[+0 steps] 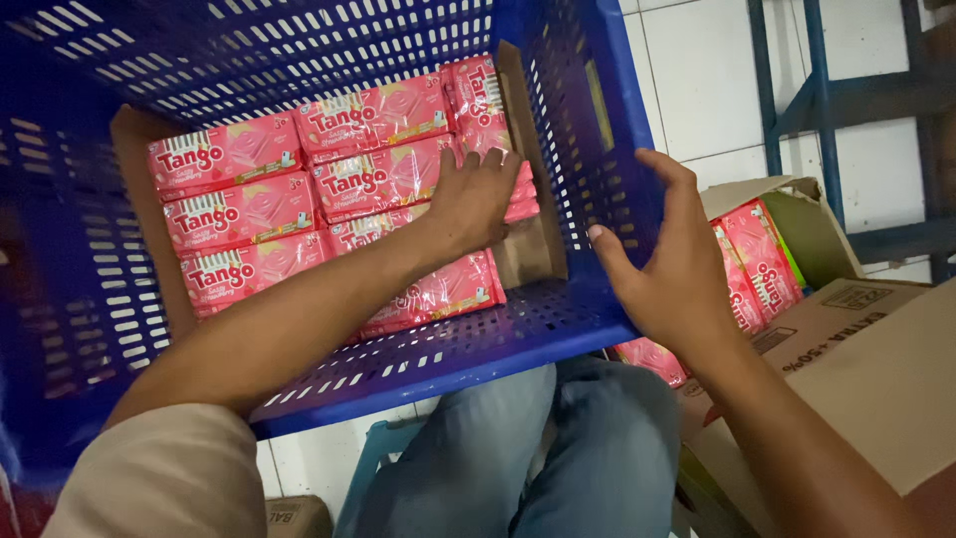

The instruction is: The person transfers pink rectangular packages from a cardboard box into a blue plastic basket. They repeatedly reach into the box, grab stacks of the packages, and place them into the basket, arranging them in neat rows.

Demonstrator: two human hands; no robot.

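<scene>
single head view, looking steeply down, close over blue crate point(588, 329) and lap

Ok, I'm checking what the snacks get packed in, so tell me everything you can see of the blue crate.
The blue crate is a rigid plastic basket with slotted walls and floor, tilted toward the camera over the person's knees. Brown cardboard lines its inside, and flat pink snack packs lie in rows on it. The left hand reaches inside, pressing on the packs; the right hand is open at the crate's outer right wall.
</scene>
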